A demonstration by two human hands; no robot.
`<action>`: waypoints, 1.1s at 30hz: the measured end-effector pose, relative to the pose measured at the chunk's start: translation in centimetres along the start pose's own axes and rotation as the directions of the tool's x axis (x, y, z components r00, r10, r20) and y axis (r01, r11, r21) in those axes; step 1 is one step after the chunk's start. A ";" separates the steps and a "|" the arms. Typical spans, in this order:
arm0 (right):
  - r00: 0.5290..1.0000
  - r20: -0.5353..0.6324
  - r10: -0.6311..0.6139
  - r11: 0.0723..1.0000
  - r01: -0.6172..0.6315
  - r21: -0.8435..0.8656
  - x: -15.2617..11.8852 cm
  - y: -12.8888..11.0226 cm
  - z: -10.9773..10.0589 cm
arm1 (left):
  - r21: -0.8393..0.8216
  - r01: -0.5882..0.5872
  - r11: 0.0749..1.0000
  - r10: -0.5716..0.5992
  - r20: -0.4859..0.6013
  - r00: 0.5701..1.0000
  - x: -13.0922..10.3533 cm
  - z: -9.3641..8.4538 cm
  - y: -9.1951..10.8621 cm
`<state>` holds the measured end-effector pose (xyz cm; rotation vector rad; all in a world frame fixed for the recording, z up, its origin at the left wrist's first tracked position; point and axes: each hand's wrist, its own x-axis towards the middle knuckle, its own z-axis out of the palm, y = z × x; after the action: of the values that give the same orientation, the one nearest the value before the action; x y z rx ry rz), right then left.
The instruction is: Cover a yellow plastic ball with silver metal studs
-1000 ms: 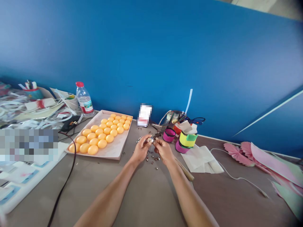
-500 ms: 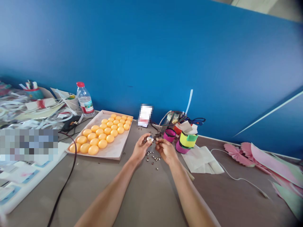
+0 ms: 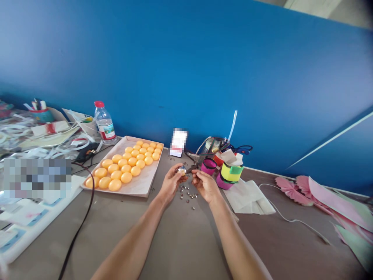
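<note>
My left hand (image 3: 172,179) is closed around a small roundish object (image 3: 182,170) with a shiny silver surface and a yellowish patch low down. I cannot make out its exact kind. To its right, my right hand (image 3: 205,184) has thumb and forefinger pinched together; whatever is between them is too small to name. The hands are slightly apart. Below and between them, several tiny shiny metal pieces (image 3: 188,194) lie scattered on the grey table (image 3: 180,241). A dark tool (image 3: 192,168) shows partly behind the hands.
Left of the hands, a shallow white tray (image 3: 147,186) holds rows of orange balls (image 3: 126,177). A bottle (image 3: 105,124) stands behind it. At right are a magenta cup (image 3: 208,166), a yellow container (image 3: 231,172), a white sheet (image 3: 250,198) and pink paper (image 3: 295,188). A black cable (image 3: 84,225) crosses the left.
My left hand has shifted slightly left and turned the shiny object, so a yellowish part shows more. My right hand stays pinched and has moved a little away from it.
</note>
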<state>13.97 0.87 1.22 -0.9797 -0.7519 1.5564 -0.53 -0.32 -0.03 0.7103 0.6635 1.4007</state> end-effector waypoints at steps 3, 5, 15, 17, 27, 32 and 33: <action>0.999 0.030 0.021 1.000 -0.021 0.000 0.1 0.2 -0.1 | -0.055 0.013 0.998 -0.012 0.020 1.000 0.1 0.0 -0.1; 0.999 0.035 0.028 1.000 -0.028 -0.003 0.0 0.3 0.0 | -0.062 0.018 0.998 -0.017 0.020 1.000 0.1 0.0 -0.1; 0.992 -0.002 -0.129 0.992 0.129 0.008 -0.4 -0.1 0.7 | -0.023 0.041 0.999 -0.041 0.005 0.999 -0.1 0.2 0.1; 0.982 -0.025 -0.189 0.982 0.189 0.021 -0.3 -0.1 0.7 | -0.004 0.039 0.999 -0.039 0.012 0.999 0.0 0.1 0.0; 0.988 -0.126 -0.087 0.993 0.076 -0.095 0.0 0.4 0.6 | -0.036 0.019 0.999 -0.018 0.024 1.000 -0.1 0.2 0.2; 0.995 -0.075 -0.061 0.995 0.055 -0.084 -0.1 0.3 0.6 | -0.120 0.025 0.993 -0.017 0.066 0.998 0.1 -0.2 0.2; 0.996 -0.063 -0.058 0.995 0.052 -0.086 -0.1 0.3 0.6 | -0.138 0.028 0.990 -0.017 0.077 0.997 0.1 -0.3 0.3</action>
<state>13.31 0.74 1.25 -1.0585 -0.7975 1.4477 -0.91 -0.19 0.00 0.6404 0.5079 1.3781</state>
